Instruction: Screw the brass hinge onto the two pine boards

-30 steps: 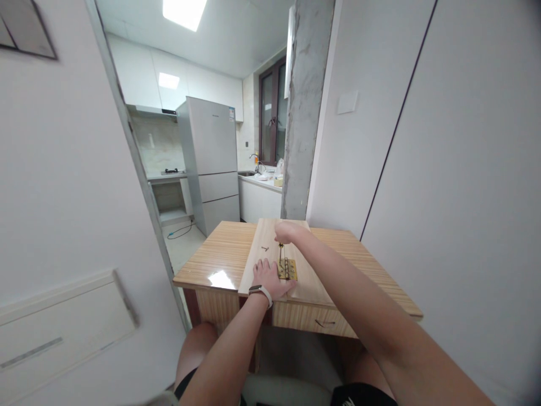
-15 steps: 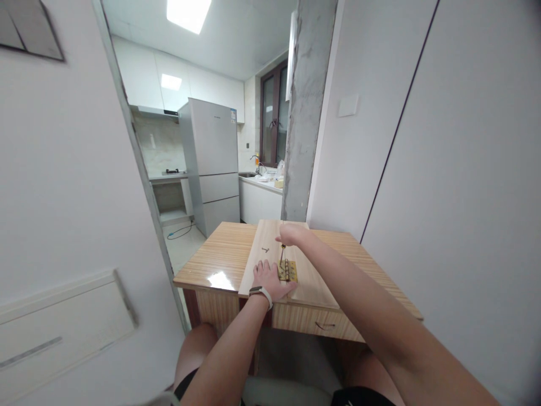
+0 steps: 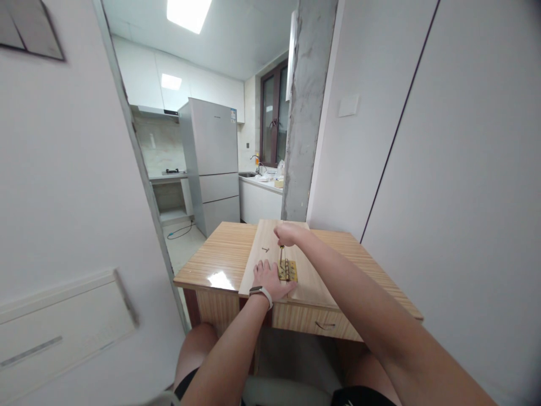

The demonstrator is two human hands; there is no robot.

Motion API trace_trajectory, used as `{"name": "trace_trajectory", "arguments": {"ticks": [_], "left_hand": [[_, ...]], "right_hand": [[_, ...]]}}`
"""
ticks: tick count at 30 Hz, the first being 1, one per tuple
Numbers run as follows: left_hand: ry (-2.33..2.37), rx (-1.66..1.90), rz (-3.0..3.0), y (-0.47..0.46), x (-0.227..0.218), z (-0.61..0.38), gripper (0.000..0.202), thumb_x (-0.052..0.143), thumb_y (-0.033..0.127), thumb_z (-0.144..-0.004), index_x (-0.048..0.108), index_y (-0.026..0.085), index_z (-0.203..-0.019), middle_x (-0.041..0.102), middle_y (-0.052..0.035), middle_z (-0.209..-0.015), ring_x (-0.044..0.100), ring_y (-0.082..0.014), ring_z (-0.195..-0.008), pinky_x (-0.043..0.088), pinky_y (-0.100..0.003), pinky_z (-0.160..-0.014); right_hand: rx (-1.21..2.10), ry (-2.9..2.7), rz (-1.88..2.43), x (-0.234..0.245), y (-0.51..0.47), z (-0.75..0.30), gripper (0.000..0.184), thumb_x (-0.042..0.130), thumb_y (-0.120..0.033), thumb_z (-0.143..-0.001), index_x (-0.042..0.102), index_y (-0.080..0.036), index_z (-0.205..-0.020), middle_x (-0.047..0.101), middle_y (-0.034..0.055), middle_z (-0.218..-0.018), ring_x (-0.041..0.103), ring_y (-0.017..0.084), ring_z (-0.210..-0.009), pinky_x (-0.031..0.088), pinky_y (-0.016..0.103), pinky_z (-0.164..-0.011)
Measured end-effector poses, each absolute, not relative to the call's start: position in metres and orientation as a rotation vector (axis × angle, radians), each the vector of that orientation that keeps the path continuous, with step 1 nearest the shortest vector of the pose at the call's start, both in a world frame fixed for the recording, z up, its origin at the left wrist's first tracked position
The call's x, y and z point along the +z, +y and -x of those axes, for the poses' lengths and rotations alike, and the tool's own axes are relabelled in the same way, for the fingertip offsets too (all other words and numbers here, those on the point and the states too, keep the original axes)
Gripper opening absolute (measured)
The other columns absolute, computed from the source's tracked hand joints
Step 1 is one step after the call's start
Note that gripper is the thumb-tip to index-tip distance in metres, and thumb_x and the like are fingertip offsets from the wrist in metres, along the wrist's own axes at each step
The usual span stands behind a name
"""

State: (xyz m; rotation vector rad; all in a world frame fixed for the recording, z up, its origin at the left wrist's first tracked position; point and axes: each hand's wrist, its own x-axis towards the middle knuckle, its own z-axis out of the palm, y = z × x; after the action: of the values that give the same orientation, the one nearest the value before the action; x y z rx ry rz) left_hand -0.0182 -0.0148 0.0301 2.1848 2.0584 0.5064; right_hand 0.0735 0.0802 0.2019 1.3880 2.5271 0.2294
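A pale wooden board [image 3: 267, 237] lies lengthwise on a small wooden table [image 3: 220, 254]. A brass hinge [image 3: 287, 271] sits on the board near its front end. My left hand [image 3: 269, 279], with a watch at the wrist, lies flat with fingers spread on the board, touching the hinge's left side. My right hand [image 3: 287, 233] is closed in a fist around a screwdriver [image 3: 281, 252], whose shaft points down onto the hinge. A small dark screw [image 3: 265, 248] lies loose on the board to the left.
The table stands against a white wall [image 3: 422, 141] beside a grey concrete pillar [image 3: 305, 107]. A doorway on the left opens to a kitchen with a fridge [image 3: 211, 160] and counter [image 3: 260, 183]. My knees [image 3: 198, 344] are under the table's front edge.
My right hand has turned slightly on the screwdriver and shifted a little left. The left hand and hinge have stayed put.
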Motion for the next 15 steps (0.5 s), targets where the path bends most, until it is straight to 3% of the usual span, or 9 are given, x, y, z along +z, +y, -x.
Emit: {"name": "trace_trajectory", "arguments": {"ticks": [4, 7, 10, 15], "left_hand": [[2.052, 0.497, -2.177, -0.015, 0.031, 0.018, 0.102, 0.037, 0.094, -0.070, 0.054, 0.020, -0.137, 0.041, -0.0195, -0.156, 0.025, -0.0463, -0.148, 0.012, -0.059, -0.121], [2.052, 0.461, -2.174, -0.016, 0.032, 0.018, 0.104, 0.036, 0.094, -0.070, 0.051, 0.019, -0.141, 0.038, -0.0195, -0.159, 0.023, -0.0463, -0.149, 0.011, -0.059, -0.121], [2.054, 0.446, -2.175, -0.017, 0.033, 0.018, 0.104, 0.036, 0.093, -0.071, 0.049, 0.020, -0.143, 0.036, -0.0184, -0.160, 0.022, -0.0459, -0.150, 0.011, -0.059, -0.122], [2.068, 0.463, -2.187, -0.017, 0.033, 0.017, 0.099, 0.038, 0.091, -0.072, 0.054, 0.020, -0.138, 0.041, -0.0185, -0.156, 0.026, -0.0456, -0.148, 0.013, -0.058, -0.121]], "right_hand": [[0.113, 2.533, -1.391, 0.204, 0.082, -0.078, 0.029, 0.076, -0.025, -0.086, 0.075, -0.016, -0.114, 0.078, 0.0114, -0.111, 0.073, 0.020, -0.095, 0.049, 0.024, -0.073], [-0.043, 2.469, -1.503, 0.205, 0.081, -0.079, 0.032, 0.069, -0.040, -0.093, 0.077, -0.014, -0.109, 0.079, 0.0115, -0.096, 0.074, 0.019, -0.082, 0.050, 0.024, -0.070], [0.092, 2.422, -1.566, 0.205, 0.077, -0.074, 0.045, 0.066, -0.051, -0.093, 0.078, -0.009, -0.105, 0.078, 0.0180, -0.094, 0.075, 0.025, -0.092, 0.051, 0.028, -0.077], [0.170, 2.401, -1.522, 0.209, 0.071, -0.063, 0.041, 0.077, -0.046, -0.084, 0.080, -0.011, -0.106, 0.078, 0.0194, -0.099, 0.072, 0.029, -0.103, 0.052, 0.030, -0.086]]}}
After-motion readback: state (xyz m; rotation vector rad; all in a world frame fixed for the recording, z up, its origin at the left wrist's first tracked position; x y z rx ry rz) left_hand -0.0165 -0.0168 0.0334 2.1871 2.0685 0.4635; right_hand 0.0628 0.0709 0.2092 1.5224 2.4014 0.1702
